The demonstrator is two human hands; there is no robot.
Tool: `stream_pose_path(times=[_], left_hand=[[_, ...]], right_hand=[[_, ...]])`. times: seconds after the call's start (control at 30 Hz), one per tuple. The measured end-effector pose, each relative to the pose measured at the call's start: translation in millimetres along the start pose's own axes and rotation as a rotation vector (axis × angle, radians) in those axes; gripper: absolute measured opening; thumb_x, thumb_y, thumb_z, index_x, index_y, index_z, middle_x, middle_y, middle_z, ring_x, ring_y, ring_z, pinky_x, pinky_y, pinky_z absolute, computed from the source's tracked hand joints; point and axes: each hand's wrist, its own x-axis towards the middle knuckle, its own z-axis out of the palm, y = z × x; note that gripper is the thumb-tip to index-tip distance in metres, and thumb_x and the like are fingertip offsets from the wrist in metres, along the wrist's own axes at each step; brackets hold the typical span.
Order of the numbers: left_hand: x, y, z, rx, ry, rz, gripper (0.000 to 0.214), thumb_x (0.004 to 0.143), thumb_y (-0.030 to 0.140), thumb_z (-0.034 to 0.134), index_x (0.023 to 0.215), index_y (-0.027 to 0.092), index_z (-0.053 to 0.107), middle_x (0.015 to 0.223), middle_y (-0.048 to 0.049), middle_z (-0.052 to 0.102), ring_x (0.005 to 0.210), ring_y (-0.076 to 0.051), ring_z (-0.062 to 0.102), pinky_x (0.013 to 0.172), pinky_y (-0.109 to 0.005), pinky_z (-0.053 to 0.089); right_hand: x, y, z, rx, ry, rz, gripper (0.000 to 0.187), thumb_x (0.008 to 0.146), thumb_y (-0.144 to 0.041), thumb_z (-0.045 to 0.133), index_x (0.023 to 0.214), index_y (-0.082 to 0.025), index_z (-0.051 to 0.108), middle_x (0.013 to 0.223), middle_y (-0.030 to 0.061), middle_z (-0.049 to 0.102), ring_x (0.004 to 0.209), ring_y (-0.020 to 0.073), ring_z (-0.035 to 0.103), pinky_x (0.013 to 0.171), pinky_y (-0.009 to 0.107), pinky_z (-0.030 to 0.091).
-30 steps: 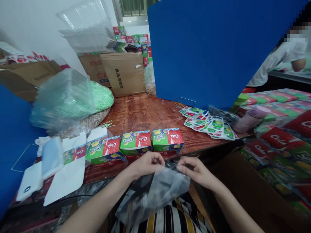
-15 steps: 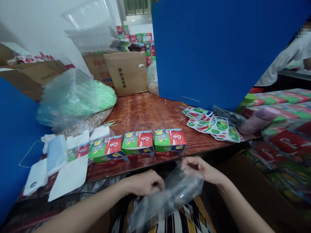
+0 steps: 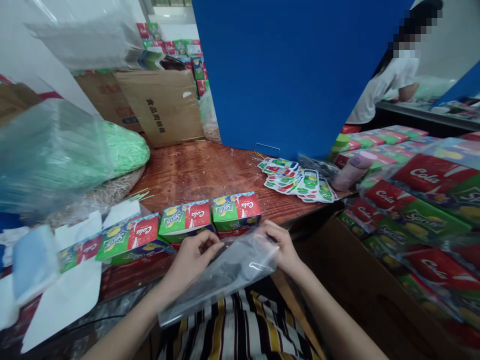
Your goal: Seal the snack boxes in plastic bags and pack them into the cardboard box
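A clear plastic bag [image 3: 225,272] stretches between both hands just in front of the table's near edge. My left hand [image 3: 191,257] pinches its upper left edge. My right hand [image 3: 282,246] grips its upper right corner. Right behind the hands, a row of small green-and-red "Sprite/Cola" boxes [image 3: 235,211] stands on the wooden table [image 3: 202,172], the nearest one almost touching the bag's top edge.
A pile of printed flat labels [image 3: 296,179] lies at the right of the table before a blue divider [image 3: 285,75]. Wrapped packs of boxes [image 3: 420,200] fill the right side. A green bundle in plastic [image 3: 63,150], cardboard cartons [image 3: 165,105] and white flat sheets [image 3: 63,290] sit left. Another person [image 3: 390,85] works behind.
My left hand rose from my lap back to the bag's top edge, and both hands with the bag moved up against the boxes. The camera swung to the right.
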Motion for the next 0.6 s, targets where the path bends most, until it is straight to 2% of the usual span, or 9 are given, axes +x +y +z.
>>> stream_pose_path(times=[0.07, 0.17, 0.23, 0.3, 0.4, 0.53, 0.6], left_hand=[[7, 7, 6.9, 0.096, 0.172, 0.034, 0.023, 0.089, 0.038, 0.052, 0.080, 0.018, 0.061, 0.075, -0.0016, 0.061, 0.070, -0.015, 0.056, 0.066, -0.024, 0.042], [22, 14, 20.8, 0.297, 0.440, 0.117, 0.022, 0.092, 0.033, 0.048, 0.081, 0.018, 0.060, 0.096, -0.0070, 0.058, 0.084, -0.019, 0.059, 0.072, -0.027, 0.045], [30, 17, 31.1, 0.410, 0.535, 0.088, 0.021, 0.093, 0.030, 0.044, 0.085, 0.018, 0.059, 0.110, -0.0103, 0.053, 0.089, -0.020, 0.059, 0.069, -0.028, 0.046], [34, 19, 41.1, 0.483, 0.542, 0.033, 0.020, 0.095, 0.027, 0.040, 0.091, 0.018, 0.058, 0.115, -0.0114, 0.051, 0.089, -0.021, 0.061, 0.067, -0.028, 0.047], [36, 22, 54.5, 0.506, 0.498, 0.035, 0.019, 0.096, 0.022, 0.036, 0.092, 0.019, 0.055, 0.107, -0.0105, 0.054, 0.086, -0.021, 0.061, 0.069, -0.029, 0.048], [43, 25, 69.0, 0.419, 0.511, 0.092, 0.020, 0.096, 0.019, 0.036, 0.087, 0.019, 0.053, 0.098, -0.0085, 0.054, 0.088, -0.021, 0.059, 0.076, -0.031, 0.046], [51, 26, 72.6, 0.327, 0.473, 0.115, 0.017, 0.094, 0.021, 0.041, 0.084, 0.019, 0.054, 0.096, -0.0072, 0.052, 0.087, -0.019, 0.058, 0.075, -0.030, 0.046]], right_hand=[[12, 0, 0, -0.046, 0.114, -0.007, 0.019, 0.091, -0.034, 0.058, 0.084, -0.019, 0.067, 0.085, 0.0059, 0.058, 0.080, 0.0185, 0.056, 0.073, 0.031, 0.045], [34, 7, 0, -0.064, 0.245, -0.006, 0.023, 0.087, -0.041, 0.062, 0.083, -0.019, 0.067, 0.100, 0.0089, 0.056, 0.095, 0.0226, 0.056, 0.084, 0.034, 0.046], [47, 15, 0, -0.034, 0.280, 0.032, 0.025, 0.085, -0.044, 0.065, 0.085, -0.019, 0.068, 0.110, 0.0095, 0.055, 0.101, 0.0231, 0.056, 0.088, 0.034, 0.047], [56, 25, -1, -0.018, 0.274, 0.065, 0.026, 0.083, -0.045, 0.065, 0.090, -0.019, 0.068, 0.116, 0.0097, 0.054, 0.102, 0.0227, 0.056, 0.089, 0.033, 0.047], [60, 38, -7, -0.060, 0.237, 0.062, 0.026, 0.083, -0.044, 0.065, 0.089, -0.020, 0.069, 0.115, 0.0094, 0.058, 0.103, 0.0236, 0.057, 0.091, 0.034, 0.046], [60, 46, -25, -0.046, 0.216, 0.090, 0.026, 0.084, -0.044, 0.064, 0.086, -0.019, 0.070, 0.113, 0.0092, 0.060, 0.100, 0.0237, 0.060, 0.089, 0.035, 0.047], [61, 47, -37, -0.053, 0.235, 0.107, 0.027, 0.083, -0.045, 0.064, 0.083, -0.018, 0.069, 0.112, 0.0100, 0.061, 0.102, 0.0242, 0.059, 0.091, 0.035, 0.046]])
